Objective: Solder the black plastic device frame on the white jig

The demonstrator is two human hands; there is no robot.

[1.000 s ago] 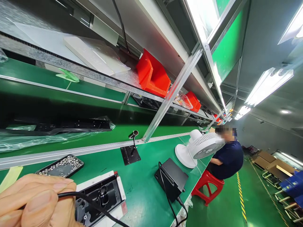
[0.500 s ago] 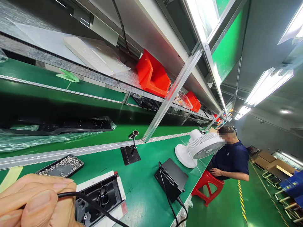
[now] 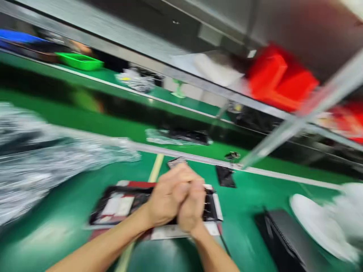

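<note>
Your left hand (image 3: 166,198) and right hand (image 3: 193,209) are clenched against each other, fingers curled shut; motion blur hides whether anything lies inside them. They hover over the flat black-framed assembly on a white and red base plate (image 3: 119,206), which lies on the green desk (image 3: 246,196). Crumpled clear plastic wrap (image 3: 42,162) lies to the left; a black rectangular box (image 3: 286,238) stands to the right.

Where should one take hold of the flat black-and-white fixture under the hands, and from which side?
Probably the fixture at its left end, from the left: it lies flat on the green bench, that end is free, and the left hand and right hand cover its right part.
</note>
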